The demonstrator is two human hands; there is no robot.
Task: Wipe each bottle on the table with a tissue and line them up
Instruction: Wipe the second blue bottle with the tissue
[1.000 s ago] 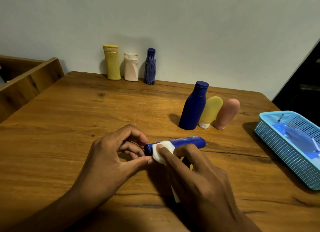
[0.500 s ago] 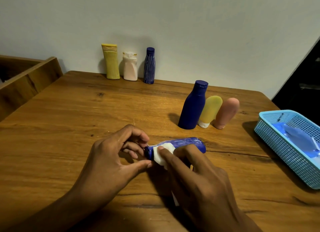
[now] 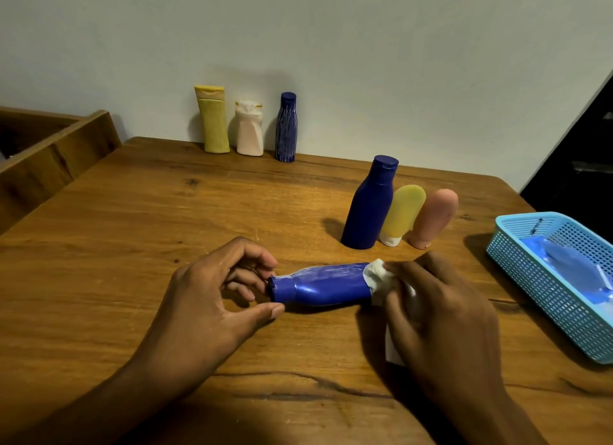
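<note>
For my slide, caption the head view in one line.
Left hand steadies the capped end of a lying blue bottle while the right hand rubs a tissue over its base.

- No text, label, brand, number or sign can be read on any bottle, on the basket or elsewhere; the print on the bottles is too blurred.

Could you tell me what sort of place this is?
Probably a room in a home: a wooden table against a plain wall, toiletry bottles along it, and a blue plastic basket.
</note>
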